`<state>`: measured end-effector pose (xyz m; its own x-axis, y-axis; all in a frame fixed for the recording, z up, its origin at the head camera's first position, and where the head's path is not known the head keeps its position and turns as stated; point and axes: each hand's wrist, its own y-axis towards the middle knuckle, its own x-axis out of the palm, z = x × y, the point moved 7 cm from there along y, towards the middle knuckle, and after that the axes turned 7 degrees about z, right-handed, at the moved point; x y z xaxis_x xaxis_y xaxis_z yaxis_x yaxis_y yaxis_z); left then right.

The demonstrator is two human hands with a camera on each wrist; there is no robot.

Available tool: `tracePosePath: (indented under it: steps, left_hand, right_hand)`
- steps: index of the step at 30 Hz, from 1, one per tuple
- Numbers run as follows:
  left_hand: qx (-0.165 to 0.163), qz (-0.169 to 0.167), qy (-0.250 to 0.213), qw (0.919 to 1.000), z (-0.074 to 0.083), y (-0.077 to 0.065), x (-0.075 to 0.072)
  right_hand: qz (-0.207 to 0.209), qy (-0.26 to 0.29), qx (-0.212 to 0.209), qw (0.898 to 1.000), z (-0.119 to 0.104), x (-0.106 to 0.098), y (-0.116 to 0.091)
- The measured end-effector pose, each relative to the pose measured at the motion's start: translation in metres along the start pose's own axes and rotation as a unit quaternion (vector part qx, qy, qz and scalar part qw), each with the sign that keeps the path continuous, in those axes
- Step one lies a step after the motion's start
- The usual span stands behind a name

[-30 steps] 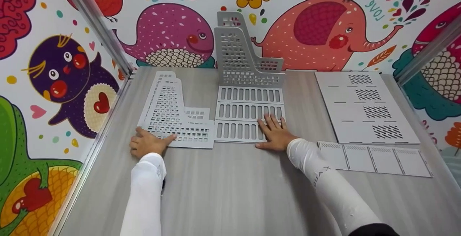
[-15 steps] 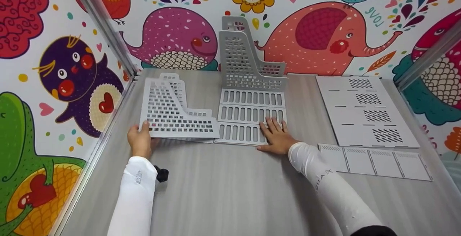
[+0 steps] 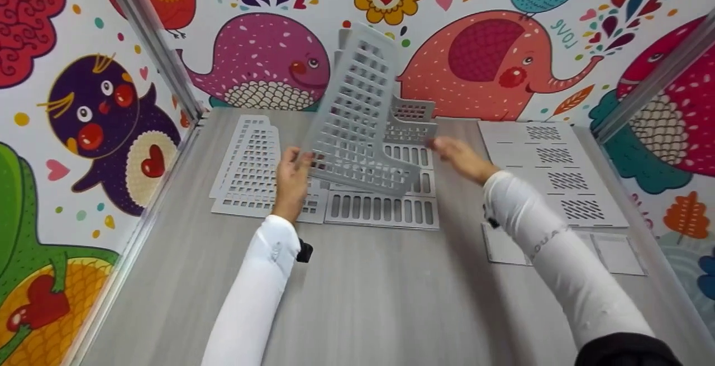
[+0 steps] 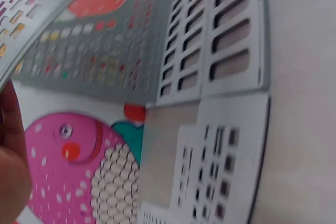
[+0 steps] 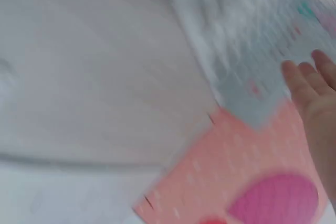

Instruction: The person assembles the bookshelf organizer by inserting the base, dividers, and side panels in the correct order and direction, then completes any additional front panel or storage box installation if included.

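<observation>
My left hand grips the lower left corner of a grey L-shaped panel pierced with small square holes. The panel is raised and tilted over the slotted base panel. Part of that hand shows beside the panel's edge in the left wrist view. At the back of the base stand similar perforated panels, upright and partly hidden by the held one. My right hand is in the air near their right end, slightly blurred. In the right wrist view, its fingers are extended with nothing between them.
More flat perforated panels lie at the left of the base. A large panel with slanted slots lies on the right, with a narrow divided panel in front of it. Printed walls enclose the table's back and sides.
My left hand has lifted the top perforated panel from the left stack and carried it right, over the slotted base. My right hand has come off the base and moved up and right.
</observation>
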<state>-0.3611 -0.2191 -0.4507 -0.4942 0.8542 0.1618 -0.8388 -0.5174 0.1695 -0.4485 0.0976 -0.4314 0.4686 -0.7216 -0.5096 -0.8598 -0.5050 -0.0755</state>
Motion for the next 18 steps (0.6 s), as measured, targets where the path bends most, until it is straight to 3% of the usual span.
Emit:
tracePosePath:
  steps: [2, 4, 8, 10, 12, 13, 14, 15, 16, 18]
  left_hand:
    - [0.004, -0.022, -0.024, 0.9995, -0.005, -0.005, 0.019]
    - [0.004, -0.04, -0.041, 0.9983, -0.008, -0.011, 0.036]
    - [-0.005, -0.063, -0.085, 0.9944, -0.01, -0.023, 0.076]
    - [-0.011, -0.083, -0.088, 0.9926, -0.01, -0.027, 0.09]
    - [0.001, -0.126, -0.042, 0.9912, -0.013, -0.031, 0.103]
    - [0.007, -0.154, 0.007, 0.988, -0.016, -0.034, 0.107]
    - [0.018, -0.184, 0.073, 0.9799, -0.021, -0.038, 0.109]
    - [0.035, -0.216, 0.148, 0.9646, -0.028, -0.041, 0.11]
    - [0.059, -0.245, 0.224, 0.9415, -0.036, -0.045, 0.109]
    - [0.094, -0.294, 0.373, 0.8751, -0.056, -0.055, 0.102]
  right_hand:
    - [0.016, 0.0, -0.013, 1.0, -0.02, -0.021, 0.001]
    - [-0.004, -0.023, -0.019, 1.0, -0.035, -0.031, -0.002]
    - [-0.063, -0.091, -0.008, 0.994, -0.036, -0.03, -0.004]
    - [-0.066, -0.112, -0.009, 0.992, -0.033, -0.023, -0.001]
    - [-0.045, -0.134, -0.03, 0.99, -0.029, -0.022, 0.002]
    - [-0.03, -0.14, -0.044, 0.989, -0.027, -0.024, 0.003]
    - [-0.011, -0.148, -0.052, 0.988, -0.022, -0.029, 0.003]
    - [0.01, -0.163, -0.058, 0.985, -0.018, -0.037, 0.002]
    - [0.033, -0.179, -0.063, 0.981, -0.013, -0.045, 0.001]
    - [0.083, -0.206, -0.054, 0.974, 0.0, -0.065, -0.002]
